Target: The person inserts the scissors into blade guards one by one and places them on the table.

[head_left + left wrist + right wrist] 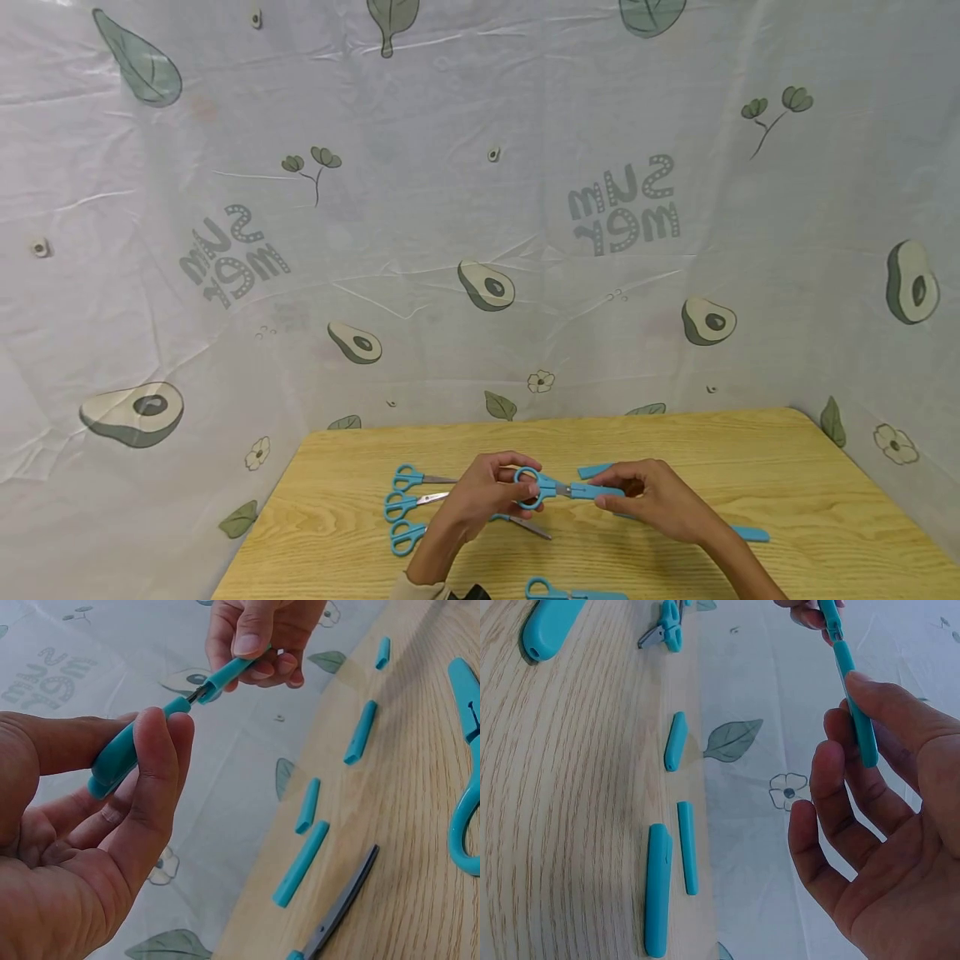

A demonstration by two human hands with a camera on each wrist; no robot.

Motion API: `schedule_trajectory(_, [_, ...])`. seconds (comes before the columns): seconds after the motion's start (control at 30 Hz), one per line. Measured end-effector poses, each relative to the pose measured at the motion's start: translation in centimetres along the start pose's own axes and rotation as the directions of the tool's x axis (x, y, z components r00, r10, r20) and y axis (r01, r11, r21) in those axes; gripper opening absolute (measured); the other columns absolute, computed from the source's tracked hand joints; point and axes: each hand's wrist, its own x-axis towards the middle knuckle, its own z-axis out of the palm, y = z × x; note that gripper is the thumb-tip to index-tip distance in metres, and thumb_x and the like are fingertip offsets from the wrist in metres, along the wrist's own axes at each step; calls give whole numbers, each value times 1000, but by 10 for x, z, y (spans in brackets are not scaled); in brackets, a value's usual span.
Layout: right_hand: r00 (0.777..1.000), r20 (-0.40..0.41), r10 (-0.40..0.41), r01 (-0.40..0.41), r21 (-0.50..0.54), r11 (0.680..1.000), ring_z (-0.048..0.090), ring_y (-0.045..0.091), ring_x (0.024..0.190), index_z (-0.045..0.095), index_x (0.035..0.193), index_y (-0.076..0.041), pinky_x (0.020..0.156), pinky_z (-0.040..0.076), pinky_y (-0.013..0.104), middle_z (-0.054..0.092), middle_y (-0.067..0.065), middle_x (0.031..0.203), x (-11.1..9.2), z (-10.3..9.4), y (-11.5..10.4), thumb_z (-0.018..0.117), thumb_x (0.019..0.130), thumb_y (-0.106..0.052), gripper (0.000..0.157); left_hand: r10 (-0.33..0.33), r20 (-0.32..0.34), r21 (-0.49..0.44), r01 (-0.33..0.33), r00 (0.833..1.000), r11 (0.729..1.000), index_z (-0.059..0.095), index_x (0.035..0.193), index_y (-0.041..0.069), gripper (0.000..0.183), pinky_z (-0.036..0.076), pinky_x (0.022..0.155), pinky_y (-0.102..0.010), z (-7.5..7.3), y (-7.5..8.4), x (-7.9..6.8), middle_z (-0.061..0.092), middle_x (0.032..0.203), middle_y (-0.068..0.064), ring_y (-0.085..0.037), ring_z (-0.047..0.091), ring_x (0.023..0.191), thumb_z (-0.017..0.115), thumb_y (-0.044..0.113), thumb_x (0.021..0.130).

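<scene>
My left hand grips a pair of scissors by its light-blue handles, above the wooden table. A matching blue blade cover is pinched between the thumb and fingers of my right hand. The cover lies in line with the scissors, over the front of the blades. A short stretch of metal shows between cover and handle in the left wrist view; the blade tips are hidden inside. Beneath my hands, another pair of scissors lies with its blades bare.
Several bare-bladed scissors lie at the table's left. Loose blue covers are spread over the right side, one cover beyond my right wrist. Capped scissors lie at the near edge. A patterned sheet hangs behind the table.
</scene>
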Motion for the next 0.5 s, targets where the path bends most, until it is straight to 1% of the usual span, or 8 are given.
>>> schedule_trajectory(0.2, [1000, -10, 5, -5, -8, 1000, 75, 11, 86, 78, 124, -7, 72, 63, 27, 80, 8, 109, 3, -1, -3, 72, 104, -19, 24, -12, 5, -9, 12, 1000, 1000, 67, 134, -3, 33, 66, 70, -24, -3, 3, 2, 77, 88, 2, -12, 77, 80, 71, 4, 102])
schedule_trajectory(0.33, [1000, -11, 7, -7, -8, 1000, 76, 12, 88, 78, 125, -7, 73, 63, 27, 80, 9, 110, 5, -2, -5, 72, 105, -19, 24, -23, 6, -21, 23, 1000, 1000, 67, 134, -3, 32, 66, 70, -23, -5, 5, 4, 77, 88, 2, -12, 77, 80, 72, 4, 102])
schedule_trajectory(0.5, [1000, -15, 2, -2, -8, 1000, 76, 10, 87, 78, 125, -7, 72, 64, 27, 80, 9, 110, 7, -2, -7, 72, 105, -19, 24, -37, 10, -45, 37, 999, 998, 67, 133, -3, 33, 66, 70, -23, -7, 6, 6, 76, 87, 1, -12, 77, 80, 72, 4, 102])
